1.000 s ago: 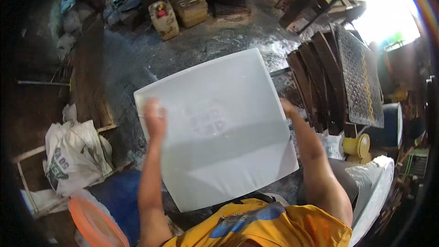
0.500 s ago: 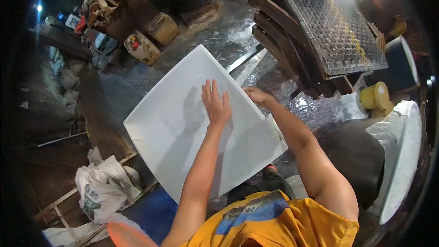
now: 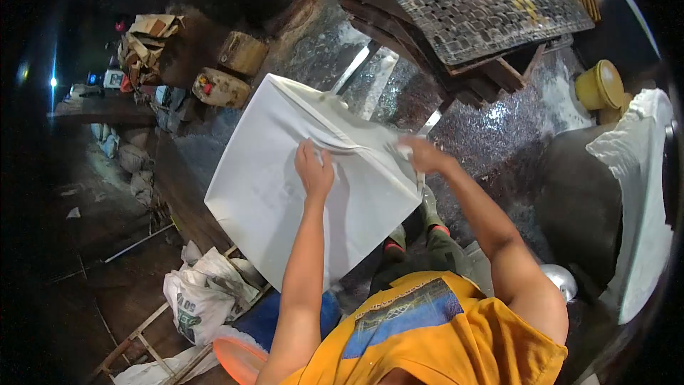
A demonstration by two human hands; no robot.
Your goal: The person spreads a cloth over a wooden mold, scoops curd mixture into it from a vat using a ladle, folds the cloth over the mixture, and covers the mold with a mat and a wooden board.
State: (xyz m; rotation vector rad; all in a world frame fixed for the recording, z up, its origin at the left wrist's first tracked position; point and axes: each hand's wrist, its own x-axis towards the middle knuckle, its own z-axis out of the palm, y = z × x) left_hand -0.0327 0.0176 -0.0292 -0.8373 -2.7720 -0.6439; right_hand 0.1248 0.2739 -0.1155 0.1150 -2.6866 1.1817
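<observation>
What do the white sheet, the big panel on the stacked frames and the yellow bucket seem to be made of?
White sheet: probably cloth, matte; soft creases near the fingers.
Panel: perhaps woven strips, slightly glossy; a crisscross pattern shows.
Yellow bucket: likely plastic, smooth; evenly coloured with a rounded rim.

yellow tub [image 3: 600, 85] at right | woven mat [image 3: 491, 3] on dark frames, probably wooden

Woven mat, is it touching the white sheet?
Apart. The head view shows wet floor between the woven mat and the white sheet.
</observation>
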